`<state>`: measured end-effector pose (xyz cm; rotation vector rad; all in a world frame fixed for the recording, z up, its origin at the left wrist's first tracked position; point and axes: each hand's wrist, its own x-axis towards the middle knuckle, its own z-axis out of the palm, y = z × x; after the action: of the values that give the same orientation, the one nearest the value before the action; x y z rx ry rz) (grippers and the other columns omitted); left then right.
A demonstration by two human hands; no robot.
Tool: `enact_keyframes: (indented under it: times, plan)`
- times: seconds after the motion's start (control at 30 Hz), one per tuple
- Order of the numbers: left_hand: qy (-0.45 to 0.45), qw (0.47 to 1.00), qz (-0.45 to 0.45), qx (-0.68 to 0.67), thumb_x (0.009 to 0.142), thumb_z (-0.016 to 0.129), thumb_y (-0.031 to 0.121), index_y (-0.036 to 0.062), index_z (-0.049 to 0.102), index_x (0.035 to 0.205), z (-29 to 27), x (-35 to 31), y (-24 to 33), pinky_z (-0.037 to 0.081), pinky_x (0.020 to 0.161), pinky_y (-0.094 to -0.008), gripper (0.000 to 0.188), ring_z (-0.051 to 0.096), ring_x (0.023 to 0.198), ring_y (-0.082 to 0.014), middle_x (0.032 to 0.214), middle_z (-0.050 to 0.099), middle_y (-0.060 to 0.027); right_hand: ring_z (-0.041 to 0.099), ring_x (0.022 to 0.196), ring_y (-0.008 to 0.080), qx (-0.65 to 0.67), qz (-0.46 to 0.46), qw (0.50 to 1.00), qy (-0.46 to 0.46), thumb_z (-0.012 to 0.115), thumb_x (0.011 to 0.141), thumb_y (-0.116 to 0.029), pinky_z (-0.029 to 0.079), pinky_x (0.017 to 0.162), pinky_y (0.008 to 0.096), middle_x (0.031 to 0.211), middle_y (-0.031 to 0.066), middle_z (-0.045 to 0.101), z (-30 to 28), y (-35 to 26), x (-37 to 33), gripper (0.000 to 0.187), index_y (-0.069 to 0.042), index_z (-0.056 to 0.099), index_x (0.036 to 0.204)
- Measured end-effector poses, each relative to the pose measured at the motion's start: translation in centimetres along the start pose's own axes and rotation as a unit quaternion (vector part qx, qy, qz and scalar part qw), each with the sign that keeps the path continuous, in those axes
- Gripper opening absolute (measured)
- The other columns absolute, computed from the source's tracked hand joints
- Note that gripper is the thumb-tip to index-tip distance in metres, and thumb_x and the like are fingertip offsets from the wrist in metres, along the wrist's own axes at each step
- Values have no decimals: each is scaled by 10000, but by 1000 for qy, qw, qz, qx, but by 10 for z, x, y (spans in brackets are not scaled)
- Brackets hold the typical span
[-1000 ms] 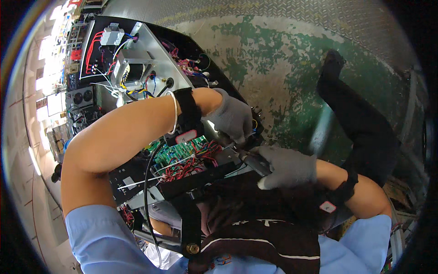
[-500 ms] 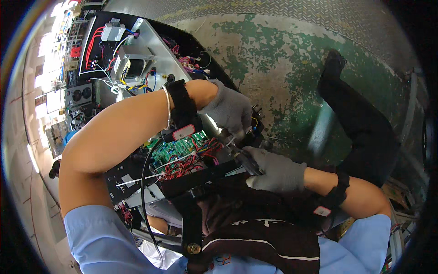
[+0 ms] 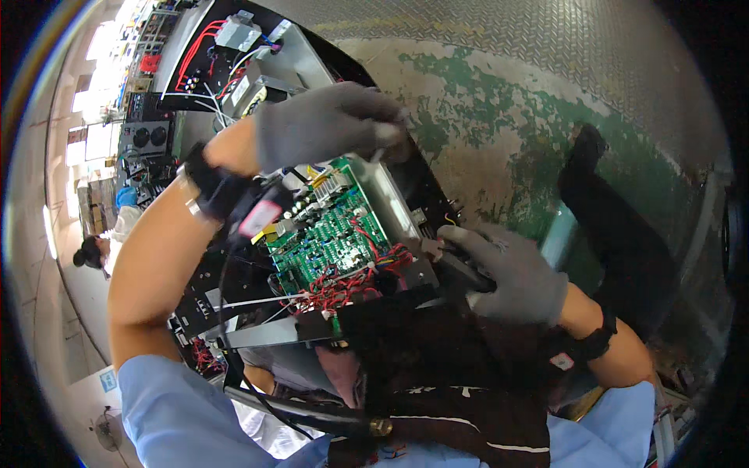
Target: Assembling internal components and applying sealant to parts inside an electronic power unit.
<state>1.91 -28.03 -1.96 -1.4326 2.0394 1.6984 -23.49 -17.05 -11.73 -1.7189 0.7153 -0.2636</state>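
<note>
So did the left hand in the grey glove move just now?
Yes. The left hand went from the red wires at the green circuit board's near end up to its far end.

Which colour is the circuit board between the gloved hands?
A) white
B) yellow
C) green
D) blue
C: the circuit board is green, with red wires bundled at its lower edge; the left hand is above it and the right hand is at its right side.
</note>
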Motion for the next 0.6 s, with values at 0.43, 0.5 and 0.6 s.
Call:
enact_keyframes:
  times: [0.43,0.5,0.6]
  plan:
    - [-8,985,171,30,820,622,123,107,611,1128,55,-86,-18,466,692,-401,309,578,796,-332,897,564,-137,543,921,289,-372,-211,903,-38,632,669,-167,385,874,500,954,110,554,-28,-63,49,579,-66,515,1227]
    - [-5,983,182,21,824,625,125,93,619,1094,54,-79,-27,465,689,-397,272,579,783,-327,871,563,-140,543,912,293,-376,-206,902,-51,638,668,-173,405,856,489,945,113,551,-25,-63,50,593,-65,509,1236]
    - [13,984,178,-11,846,605,110,43,628,998,59,-72,-36,462,688,-384,169,586,783,-312,827,580,-145,537,906,302,-349,-158,919,-90,656,689,-204,446,790,437,927,119,544,-20,-60,49,604,-62,495,1253]
